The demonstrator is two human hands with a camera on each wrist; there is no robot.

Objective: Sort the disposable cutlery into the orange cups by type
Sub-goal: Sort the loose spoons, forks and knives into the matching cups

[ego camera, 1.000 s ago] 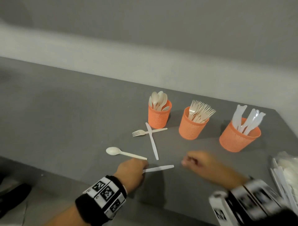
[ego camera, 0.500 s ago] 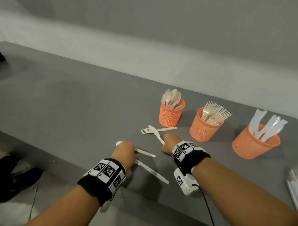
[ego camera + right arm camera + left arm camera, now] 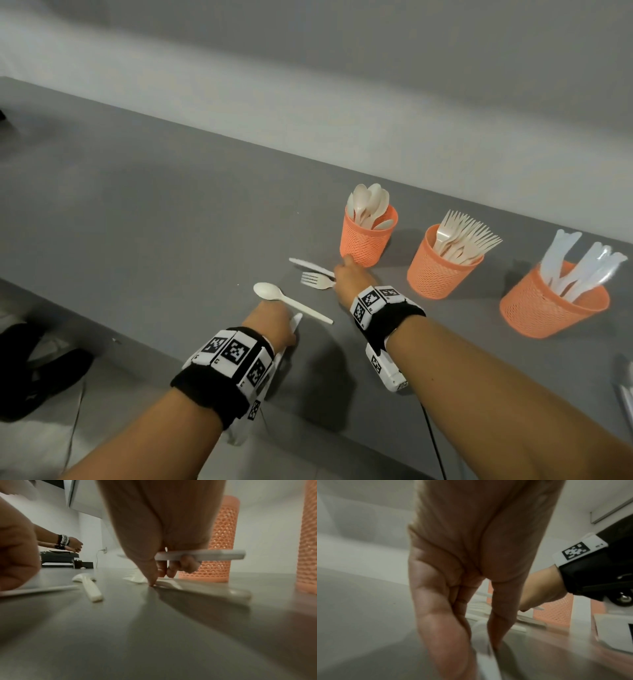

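Note:
Three orange mesh cups stand in a row: spoons [image 3: 368, 236], forks [image 3: 442, 270], white knives [image 3: 548, 305]. My right hand [image 3: 349, 277] sits just in front of the spoon cup and grips a white knife [image 3: 308, 265] [image 3: 205, 555] across its fingers. Its thumb and fingertips [image 3: 152, 580] touch a loose fork [image 3: 317, 280] lying on the grey table [image 3: 137, 240]. A loose spoon [image 3: 291, 301] [image 3: 89, 586] lies between my hands. My left hand [image 3: 270, 322] [image 3: 481, 646] pinches a second white knife [image 3: 296, 320] [image 3: 486, 661] near the table's front edge.
More white cutlery [image 3: 627, 394] lies at the right edge of the table. A dark shoe [image 3: 37, 370] is on the floor to the left. In the right wrist view another person's hand [image 3: 73, 546] works over a dark tray [image 3: 58, 557] far away.
My right hand came in from the front right, took the knife that lay across the fork and shifted it left. The knife under my left hand has turned toward me.

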